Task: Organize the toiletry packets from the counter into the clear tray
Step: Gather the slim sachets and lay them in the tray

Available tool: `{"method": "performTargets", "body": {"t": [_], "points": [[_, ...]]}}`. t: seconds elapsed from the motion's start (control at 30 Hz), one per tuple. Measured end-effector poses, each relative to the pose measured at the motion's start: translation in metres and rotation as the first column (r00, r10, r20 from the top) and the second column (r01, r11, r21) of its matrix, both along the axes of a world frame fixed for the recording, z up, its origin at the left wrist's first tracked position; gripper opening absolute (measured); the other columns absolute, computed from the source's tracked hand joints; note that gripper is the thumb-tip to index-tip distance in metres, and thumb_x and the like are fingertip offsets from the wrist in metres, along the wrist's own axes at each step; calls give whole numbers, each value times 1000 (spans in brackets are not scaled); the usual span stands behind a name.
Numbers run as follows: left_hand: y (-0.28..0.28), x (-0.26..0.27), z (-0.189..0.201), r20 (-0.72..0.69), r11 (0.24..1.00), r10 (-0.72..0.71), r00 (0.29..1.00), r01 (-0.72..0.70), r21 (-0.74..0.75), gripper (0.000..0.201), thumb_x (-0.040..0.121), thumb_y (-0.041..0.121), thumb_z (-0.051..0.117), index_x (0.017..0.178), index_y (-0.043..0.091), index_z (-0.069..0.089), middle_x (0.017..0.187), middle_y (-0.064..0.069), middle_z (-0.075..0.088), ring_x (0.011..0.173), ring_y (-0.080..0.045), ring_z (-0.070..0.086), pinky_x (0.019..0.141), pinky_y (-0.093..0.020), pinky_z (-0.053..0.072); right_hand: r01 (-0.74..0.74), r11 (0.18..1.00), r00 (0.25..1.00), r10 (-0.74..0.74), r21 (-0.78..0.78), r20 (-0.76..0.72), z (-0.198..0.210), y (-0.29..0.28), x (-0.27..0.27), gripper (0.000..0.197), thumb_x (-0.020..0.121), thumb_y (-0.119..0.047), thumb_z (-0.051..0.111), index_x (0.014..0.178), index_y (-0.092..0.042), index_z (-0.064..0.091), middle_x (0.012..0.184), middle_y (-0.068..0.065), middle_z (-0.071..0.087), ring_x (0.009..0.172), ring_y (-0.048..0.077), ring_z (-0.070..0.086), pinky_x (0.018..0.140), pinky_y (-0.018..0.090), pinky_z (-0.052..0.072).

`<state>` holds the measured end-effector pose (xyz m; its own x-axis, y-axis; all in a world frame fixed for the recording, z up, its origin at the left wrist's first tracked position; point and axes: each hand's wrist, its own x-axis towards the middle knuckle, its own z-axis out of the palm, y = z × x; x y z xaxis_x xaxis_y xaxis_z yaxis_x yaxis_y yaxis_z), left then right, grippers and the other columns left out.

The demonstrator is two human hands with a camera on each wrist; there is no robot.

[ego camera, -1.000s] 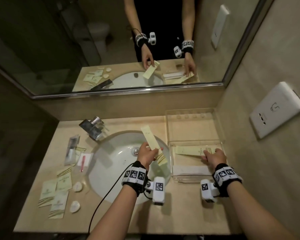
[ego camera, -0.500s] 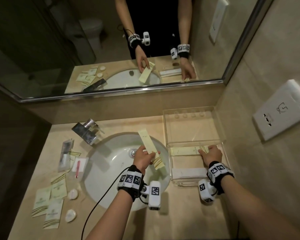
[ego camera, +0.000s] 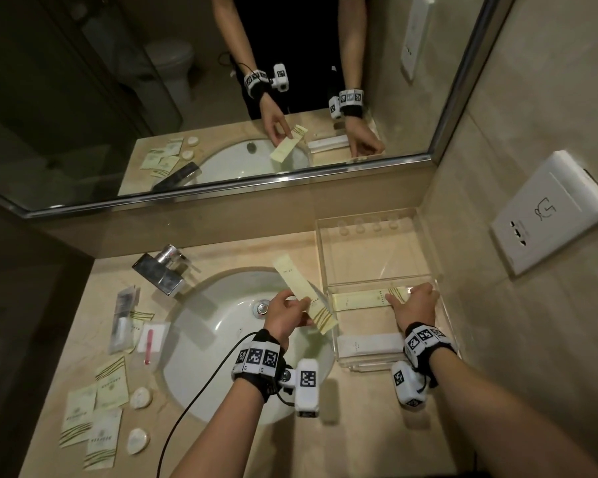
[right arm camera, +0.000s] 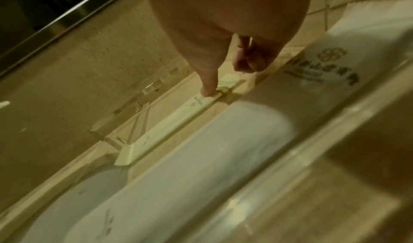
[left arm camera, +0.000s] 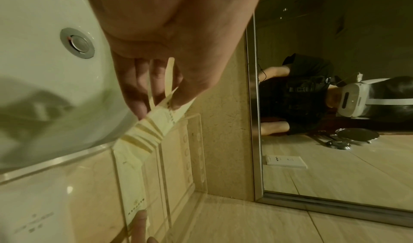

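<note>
A clear tray stands on the counter right of the sink. In its near compartment a long pale yellow packet lies along the divider. My right hand holds that packet's right end, thumb pressed on top and the other fingers curled behind it. A white packet lies nearer in the same compartment. My left hand hovers over the sink's right edge. It pinches long yellow packets with brown stripes, held slanted.
Sink in the middle, chrome faucet behind it. On the left counter lie several square yellow packets, two round soaps, a clear toothbrush sleeve and a small white packet. Wall socket at right, mirror behind.
Both hands stay nearly in place. My right hand has settled lower on the yellow packet in the tray. My left hand still holds its packets over the sink.
</note>
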<state>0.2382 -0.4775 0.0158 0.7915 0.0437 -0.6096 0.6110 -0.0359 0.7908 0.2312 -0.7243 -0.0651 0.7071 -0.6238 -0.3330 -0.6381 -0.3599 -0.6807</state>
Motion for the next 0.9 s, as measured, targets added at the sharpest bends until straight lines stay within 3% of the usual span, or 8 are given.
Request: {"method": "performTargets", "body": {"t": [0.17,0.27,0.33,0.4,0.57,0.7,0.8,0.9], "points": [[-11,4,4,7,995,-8,1000,9,-104,18,94,8,55,110,1,61,86,-12,72,65,-22,64,70,-28,60,-105,975,983,73,194,167,11,8,-6,35,87,-44,65,93,-9,59,87,7,66,80,28,64,67,33,50],[-22,4,8,19,986,-41,999,43,-159,19,91,7,61,108,-1,63,89,-17,71,72,-23,65,68,-26,60,-279,772,960,222,571,169,33,25,-12,47,83,-57,61,101,-13,65,91,9,71,72,26,66,61,36,54],[-31,4,8,14,983,-38,999,40,-177,24,87,8,67,108,-3,62,91,-18,72,75,-25,68,68,-26,60,-347,628,932,310,696,186,43,29,-17,47,80,-49,69,110,-14,62,96,14,75,80,34,70,74,45,58],[-40,6,8,7,980,-34,999,35,-196,24,84,8,70,105,-3,62,91,-17,72,74,-24,69,64,-24,60,-394,557,910,349,731,225,48,25,-20,51,75,-37,78,116,-13,59,98,20,74,82,35,70,77,47,56],[-53,8,3,-16,984,-74,997,70,-161,25,85,10,69,104,-5,64,96,-18,72,67,-21,69,60,-24,60,-251,678,959,79,691,271,55,1,-21,32,90,-18,67,114,1,58,96,21,72,76,22,71,66,33,58],[-54,6,-8,-55,999,-48,997,47,-26,21,86,3,65,103,-6,56,79,-15,63,50,-18,56,50,-22,54,-85,749,988,-21,657,152,47,-26,-26,31,92,-20,64,103,8,56,83,14,72,69,24,66,79,49,55],[-54,1,-18,-12,985,-128,992,128,115,14,87,1,60,100,3,55,86,-16,64,56,-19,57,52,-24,52,7,758,998,-45,652,41,35,-33,-30,40,94,-10,60,123,15,48,77,16,67,56,20,62,63,37,56],[-57,-4,-27,119,882,-352,928,286,376,11,89,8,54,91,15,63,95,-5,67,80,-22,65,68,-26,49,92,741,995,-96,665,-31,27,-32,-25,64,93,-3,59,145,10,24,77,17,64,55,19,62,51,25,58]]}}
